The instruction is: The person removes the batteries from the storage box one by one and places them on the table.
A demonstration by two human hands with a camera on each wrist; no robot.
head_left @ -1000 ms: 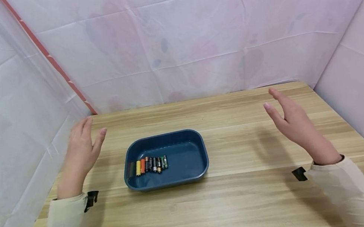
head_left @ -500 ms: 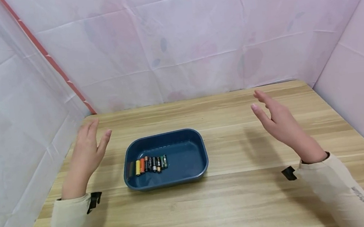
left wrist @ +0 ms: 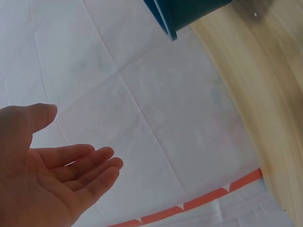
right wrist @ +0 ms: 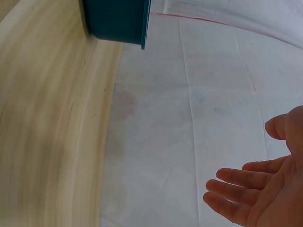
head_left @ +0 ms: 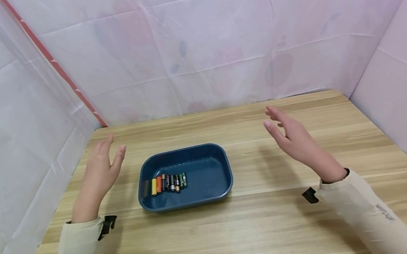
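Left hand [head_left: 97,174]: hovering left of dark blue plastic tray [head_left: 216,188], fingers straight, together, holding nothing.
Right hand [head_left: 297,143]: hovering right of tray, fingers loosely spread.
Batteries [head_left: 167,183]: lying in tray's left part.

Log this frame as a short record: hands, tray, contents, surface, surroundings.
left hand: open, palm inward, raised left of the tray, touching nothing
right hand: open, palm inward, raised right of the tray, touching nothing
tray: dark blue, rounded rectangle, flat on the table between the hands
batteries: row lying side by side in the tray's left half, mixed colours
table: light wood grain
backdrop: pale pink sheeting on three sides
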